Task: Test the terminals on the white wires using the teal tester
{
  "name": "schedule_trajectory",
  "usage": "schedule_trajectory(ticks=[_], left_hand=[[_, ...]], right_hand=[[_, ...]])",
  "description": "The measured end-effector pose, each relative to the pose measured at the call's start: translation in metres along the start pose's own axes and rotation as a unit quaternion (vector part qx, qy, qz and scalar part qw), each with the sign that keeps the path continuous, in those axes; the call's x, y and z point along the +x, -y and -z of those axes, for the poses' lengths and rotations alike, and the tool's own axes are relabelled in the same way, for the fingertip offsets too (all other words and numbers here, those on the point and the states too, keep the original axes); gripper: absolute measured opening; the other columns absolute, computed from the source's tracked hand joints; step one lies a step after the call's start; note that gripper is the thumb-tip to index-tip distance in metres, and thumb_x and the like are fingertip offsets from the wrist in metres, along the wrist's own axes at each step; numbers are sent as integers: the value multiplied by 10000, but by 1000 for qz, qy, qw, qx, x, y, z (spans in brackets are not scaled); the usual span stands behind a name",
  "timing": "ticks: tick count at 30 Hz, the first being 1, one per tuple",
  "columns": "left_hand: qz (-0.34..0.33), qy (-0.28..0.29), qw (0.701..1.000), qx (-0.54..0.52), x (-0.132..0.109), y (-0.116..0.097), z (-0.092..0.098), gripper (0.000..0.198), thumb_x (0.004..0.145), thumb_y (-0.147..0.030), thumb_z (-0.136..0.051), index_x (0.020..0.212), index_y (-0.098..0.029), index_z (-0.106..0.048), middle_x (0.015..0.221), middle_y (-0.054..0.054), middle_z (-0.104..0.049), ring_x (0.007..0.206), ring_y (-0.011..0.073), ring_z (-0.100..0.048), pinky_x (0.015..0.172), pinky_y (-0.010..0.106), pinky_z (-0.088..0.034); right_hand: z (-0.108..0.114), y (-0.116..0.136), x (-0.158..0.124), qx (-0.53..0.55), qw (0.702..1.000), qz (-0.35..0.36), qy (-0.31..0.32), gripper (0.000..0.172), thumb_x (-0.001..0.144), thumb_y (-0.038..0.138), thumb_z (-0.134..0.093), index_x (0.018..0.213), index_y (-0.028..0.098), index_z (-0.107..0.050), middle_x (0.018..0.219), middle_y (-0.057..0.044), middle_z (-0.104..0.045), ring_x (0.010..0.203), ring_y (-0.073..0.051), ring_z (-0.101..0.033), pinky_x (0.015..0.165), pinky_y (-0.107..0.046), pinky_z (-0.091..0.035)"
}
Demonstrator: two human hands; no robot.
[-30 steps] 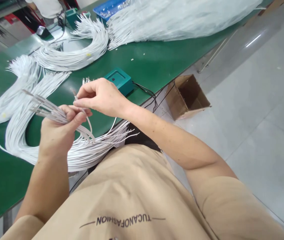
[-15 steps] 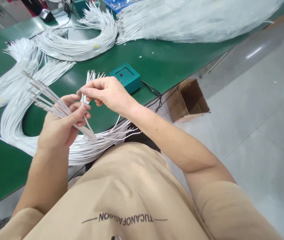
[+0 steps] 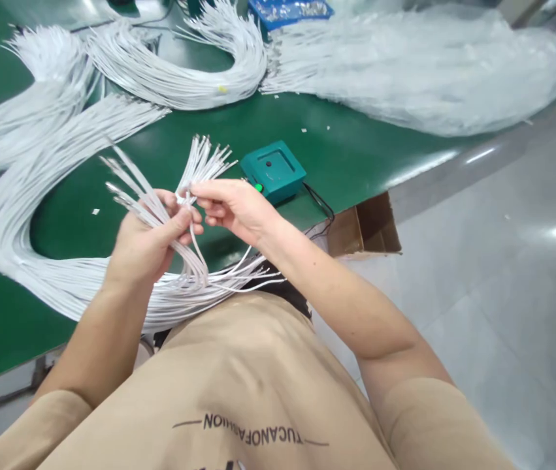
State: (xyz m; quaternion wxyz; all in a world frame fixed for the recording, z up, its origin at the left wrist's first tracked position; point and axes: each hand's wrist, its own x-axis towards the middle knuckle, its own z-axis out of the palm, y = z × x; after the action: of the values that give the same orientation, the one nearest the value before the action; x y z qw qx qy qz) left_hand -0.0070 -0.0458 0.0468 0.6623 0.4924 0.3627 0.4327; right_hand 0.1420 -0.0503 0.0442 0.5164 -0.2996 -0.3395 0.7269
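Observation:
My left hand point(image 3: 147, 238) is closed round a fan of thin white wires point(image 3: 133, 189) whose metal-tipped ends point up and left. My right hand point(image 3: 236, 209) holds a second small bunch of white wires point(image 3: 204, 160) in a pinch, its tips fanning up toward the teal box point(image 3: 272, 171). The two hands touch at the fingertips above the green table point(image 3: 356, 156). The wires run down from both hands into a long looped bundle point(image 3: 52, 274) lying across the table edge and my lap.
More white wire bundles point(image 3: 179, 72) curve across the far table. A large heap in clear plastic point(image 3: 415, 72) lies at the back right. An open cardboard box point(image 3: 366, 228) sits on the grey floor under the table edge. A blue tray point(image 3: 287, 10) stands behind.
The view tilted toward the table's far side. My right hand has drawn in against my left, and the bunch it pinches now stands up higher, fanned toward the teal box.

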Motion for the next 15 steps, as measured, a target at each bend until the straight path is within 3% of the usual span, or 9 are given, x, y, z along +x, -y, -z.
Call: schedule_trajectory(ticks=[4, 6, 10, 15], left_hand=[[64, -2, 998, -9, 9, 14, 8, 352, 664, -231, -769, 734, -186, -427, 647, -24, -615, 526, 83, -569, 472, 180, -388], [83, -6, 996, -12, 15, 20, 9, 361, 684, -272, -754, 748, -194, -407, 685, -15, -626, 540, 91, -577, 472, 187, -375], [99, 10, 995, -24, 26, 29, 11, 367, 722, -302, -723, 750, -199, -372, 707, 2, -634, 571, 112, -603, 483, 205, -378], [100, 16, 995, -20, 36, 40, 15, 313, 764, -300, -688, 791, -196, -394, 734, 6, -635, 591, 120, -619, 504, 220, -400]], right_hand=[[7, -8, 12, 25, 997, -61, -35, 268, 747, 245, -600, 527, 180, -460, 422, 88, -360, 427, -64, -409, 461, -200, -345], [13, -7, 19, 18, 994, -80, -69, 223, 747, 308, -609, 595, 161, -536, 467, 85, -417, 406, -48, -368, 449, -199, -334], [20, 2, 35, -11, 989, -112, -91, 366, 769, 499, -577, 713, 142, -630, 485, 76, -451, 389, -43, -355, 446, -201, -344], [23, 0, 47, -42, 986, -134, -90, 345, 719, 462, -674, 622, 139, -599, 461, 66, -444, 403, -71, -440, 432, -215, -352]])
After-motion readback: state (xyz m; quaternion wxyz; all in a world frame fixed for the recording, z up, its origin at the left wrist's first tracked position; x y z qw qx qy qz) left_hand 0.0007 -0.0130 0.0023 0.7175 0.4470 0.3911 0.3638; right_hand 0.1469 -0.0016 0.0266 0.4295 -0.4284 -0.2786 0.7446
